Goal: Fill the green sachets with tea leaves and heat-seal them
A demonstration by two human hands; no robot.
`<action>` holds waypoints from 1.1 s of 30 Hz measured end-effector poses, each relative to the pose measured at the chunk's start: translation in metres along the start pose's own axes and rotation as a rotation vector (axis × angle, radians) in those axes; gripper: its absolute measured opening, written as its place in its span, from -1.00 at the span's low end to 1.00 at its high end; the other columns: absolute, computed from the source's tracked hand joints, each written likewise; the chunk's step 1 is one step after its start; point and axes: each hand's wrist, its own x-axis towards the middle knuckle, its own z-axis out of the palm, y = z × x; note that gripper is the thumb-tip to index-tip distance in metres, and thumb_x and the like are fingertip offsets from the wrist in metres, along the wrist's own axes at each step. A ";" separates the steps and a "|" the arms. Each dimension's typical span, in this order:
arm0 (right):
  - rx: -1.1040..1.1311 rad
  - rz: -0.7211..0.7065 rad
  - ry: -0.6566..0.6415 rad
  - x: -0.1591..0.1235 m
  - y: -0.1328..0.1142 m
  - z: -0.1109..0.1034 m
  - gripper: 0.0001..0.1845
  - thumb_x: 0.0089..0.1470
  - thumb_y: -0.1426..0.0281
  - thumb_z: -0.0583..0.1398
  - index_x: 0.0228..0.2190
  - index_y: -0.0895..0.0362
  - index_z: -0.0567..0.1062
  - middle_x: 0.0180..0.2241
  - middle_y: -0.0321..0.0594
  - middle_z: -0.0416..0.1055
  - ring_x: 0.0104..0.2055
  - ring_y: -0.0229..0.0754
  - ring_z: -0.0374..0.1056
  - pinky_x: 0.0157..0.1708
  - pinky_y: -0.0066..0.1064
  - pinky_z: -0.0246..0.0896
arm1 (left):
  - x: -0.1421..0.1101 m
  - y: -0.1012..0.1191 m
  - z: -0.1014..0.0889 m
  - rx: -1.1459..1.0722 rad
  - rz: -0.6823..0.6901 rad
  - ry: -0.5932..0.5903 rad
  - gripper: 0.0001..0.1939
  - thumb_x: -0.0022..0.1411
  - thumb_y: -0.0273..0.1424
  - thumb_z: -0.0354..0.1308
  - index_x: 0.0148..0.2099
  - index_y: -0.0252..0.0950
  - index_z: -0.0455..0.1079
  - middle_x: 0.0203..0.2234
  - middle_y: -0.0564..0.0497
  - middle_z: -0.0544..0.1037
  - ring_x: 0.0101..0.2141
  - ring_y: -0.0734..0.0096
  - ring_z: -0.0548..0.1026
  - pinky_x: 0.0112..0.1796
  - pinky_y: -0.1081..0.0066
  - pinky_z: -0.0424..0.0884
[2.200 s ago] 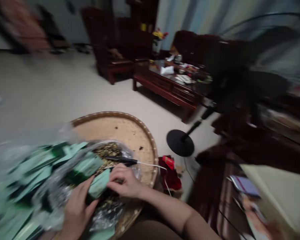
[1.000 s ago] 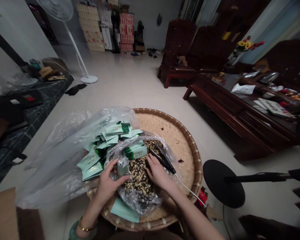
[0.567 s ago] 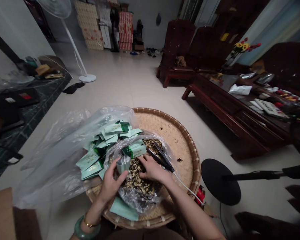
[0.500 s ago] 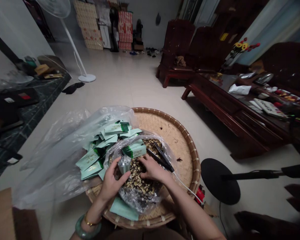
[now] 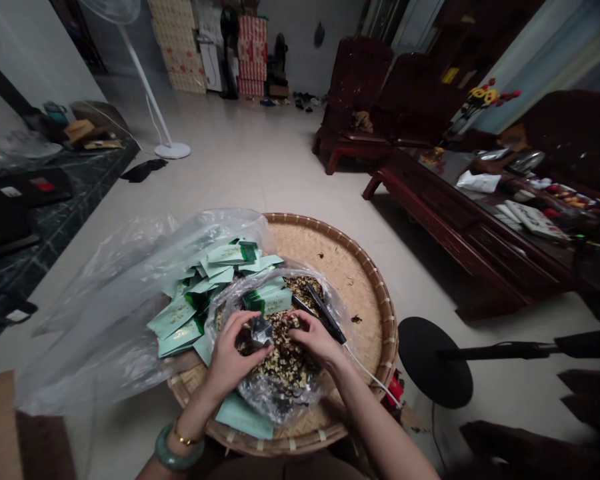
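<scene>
Silvery pouch [image 5: 261,331] is in our left hand [image 5: 241,347], held above the loose dried mix [image 5: 283,365], with its crinkled mouth showing toward us. The left thumb and fingers are clamped on it from either side. Our right hand [image 5: 316,339] is just beside it, apart from the pouch, with its fingertips down at the mix; they look drawn in toward each other, but whether they grip a pinch of it we cannot tell, the bits being too small. The mix lies in a clear plastic bag [image 5: 265,398], spread open on the round woven tray [image 5: 350,248]. We judge the step in hand to be filling the pouch by fingers, and how full it is we cannot see. The next move, as we read it, calls for a wide mouth, a steady left grip and the right fingertips brought over the opening, so that little drops outside. Behind the pouch, a stack of green packets [image 5: 276,300] rests on the mix, and a larger pile of green packets [image 5: 180,315] lies to its left. To the right of the stack, a black two-armed tool [image 5: 327,315] trails a white cord [image 5: 369,375] across the tray's rim.
</scene>
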 end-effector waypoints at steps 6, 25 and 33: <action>0.756 0.285 -0.054 -0.010 -0.009 0.006 -0.71 -0.09 0.24 0.24 -0.31 0.14 0.44 -0.40 -0.24 0.50 -0.32 -0.13 0.43 -0.31 -0.29 0.36 | 0.001 0.003 0.003 0.016 0.036 -0.011 -0.58 0.04 -0.34 0.29 -0.02 -0.22 0.35 -0.15 -0.08 0.44 -0.12 0.22 0.45 -0.15 0.28 0.46; 0.433 -0.288 0.288 -0.033 -0.073 0.050 -0.61 0.16 0.06 -0.02 -0.26 0.03 0.44 -0.21 -0.21 0.49 -0.04 -0.05 0.37 0.03 -0.12 0.18 | 0.000 0.014 0.024 0.079 0.007 -0.017 -0.54 0.02 -0.45 0.27 0.01 -0.20 0.32 -0.14 -0.07 0.40 -0.10 0.18 0.43 -0.09 0.16 0.42; 0.223 -0.320 0.229 -0.034 -0.067 0.056 -0.47 0.17 -0.03 -0.07 -0.14 0.06 0.44 -0.03 -0.13 0.40 0.12 -0.04 0.22 0.18 -0.12 0.01 | -0.001 0.010 0.026 0.044 -0.040 0.003 -0.50 -0.03 -0.49 0.26 0.02 -0.21 0.35 -0.16 -0.06 0.41 -0.11 0.19 0.44 -0.13 0.19 0.45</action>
